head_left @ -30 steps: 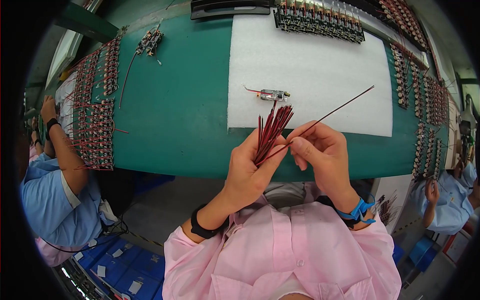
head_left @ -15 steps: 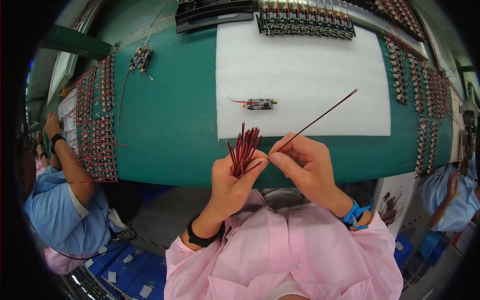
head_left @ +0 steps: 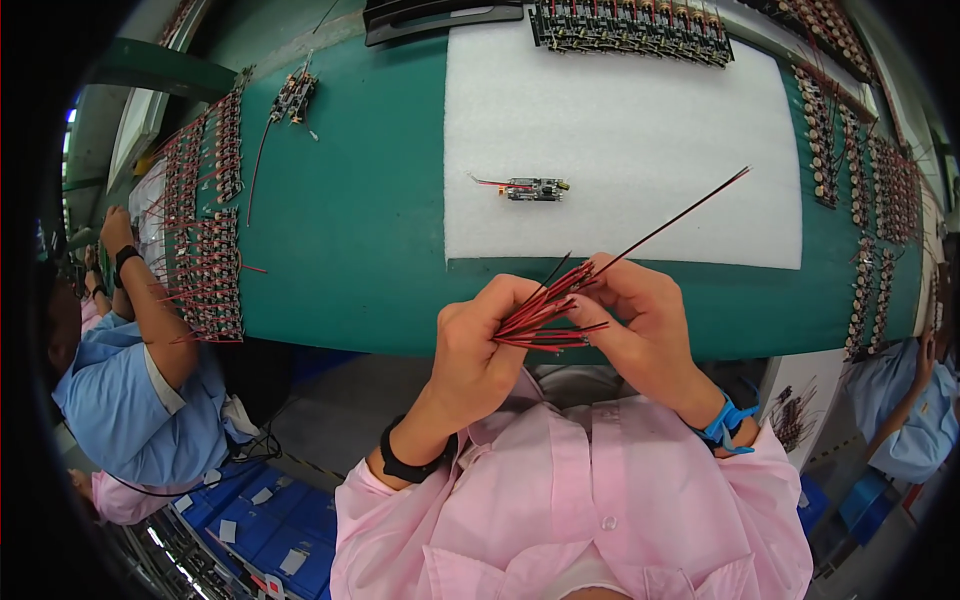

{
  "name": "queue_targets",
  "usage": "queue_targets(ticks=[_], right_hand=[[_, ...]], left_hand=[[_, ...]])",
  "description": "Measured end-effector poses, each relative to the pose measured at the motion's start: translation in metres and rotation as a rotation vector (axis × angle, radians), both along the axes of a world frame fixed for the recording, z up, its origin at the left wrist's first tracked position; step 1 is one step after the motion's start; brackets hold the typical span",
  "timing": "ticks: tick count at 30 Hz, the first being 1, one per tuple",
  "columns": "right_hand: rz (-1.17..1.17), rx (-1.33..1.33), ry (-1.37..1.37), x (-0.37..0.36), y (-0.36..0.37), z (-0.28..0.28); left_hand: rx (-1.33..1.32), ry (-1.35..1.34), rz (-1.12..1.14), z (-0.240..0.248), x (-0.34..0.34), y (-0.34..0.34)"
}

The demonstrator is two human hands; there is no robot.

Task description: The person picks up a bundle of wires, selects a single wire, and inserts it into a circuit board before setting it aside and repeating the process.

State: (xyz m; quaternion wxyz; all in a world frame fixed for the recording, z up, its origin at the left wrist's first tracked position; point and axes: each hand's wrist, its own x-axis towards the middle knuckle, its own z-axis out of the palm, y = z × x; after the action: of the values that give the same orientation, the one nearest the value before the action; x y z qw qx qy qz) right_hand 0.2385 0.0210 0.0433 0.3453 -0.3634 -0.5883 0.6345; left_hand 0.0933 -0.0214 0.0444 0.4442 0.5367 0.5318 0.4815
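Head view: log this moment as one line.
left hand: holds red-black wire bundle | right hand: holds slanting wire | circuit board: on white sheet, apart from both hands

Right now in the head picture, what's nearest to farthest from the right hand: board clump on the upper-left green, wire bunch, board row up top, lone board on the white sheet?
From the right hand:
1. Wire bunch: just left, in the left hand.
2. Lone board: ahead, to the left.
3. Board row: at the white sheet's far edge.
4. Board clump: upper left.
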Motion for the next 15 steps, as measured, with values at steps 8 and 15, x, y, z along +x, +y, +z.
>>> queue_targets(ticks=[8, 15], right_hand=[[0.001, -0.186, 0.031, -0.006, -0.010, 0.008], [0.016, -0.049, -0.147, -0.005, -0.009, 0.012]], left_hand=[[-0.042, -0.009, -0.081, -0.003, -0.013, -0.011], [-0.006, -0.006, -0.111, -0.005, -0.015, -0.006]])
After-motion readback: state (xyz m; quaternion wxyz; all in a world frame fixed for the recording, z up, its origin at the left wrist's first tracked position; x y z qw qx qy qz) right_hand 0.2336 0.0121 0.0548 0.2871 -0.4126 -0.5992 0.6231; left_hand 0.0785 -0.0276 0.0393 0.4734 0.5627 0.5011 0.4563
